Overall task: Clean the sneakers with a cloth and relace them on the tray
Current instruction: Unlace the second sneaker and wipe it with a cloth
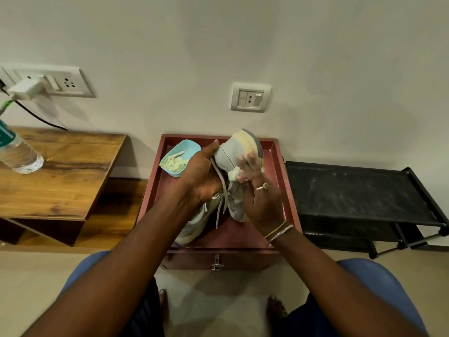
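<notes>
1. So, cleaning's underway: the grey sneaker (233, 152) is gripped by the left hand (201, 176) above the tray (289, 190), with a white cloth (234, 175) pinched against it by the right hand (260, 198).
2. Next, an unwiped side probably needs to be turned up; relacing is left for later.

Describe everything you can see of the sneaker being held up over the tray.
The pale grey sneaker, cream-soled, is lifted above the dark red tray and tilted with one end pointing up toward the wall. A loose grey lace hangs down from it. The left hand grips its left side; the right hand presses a bunched white cloth against its upper. A second sneaker lies on the tray beneath it.
</notes>
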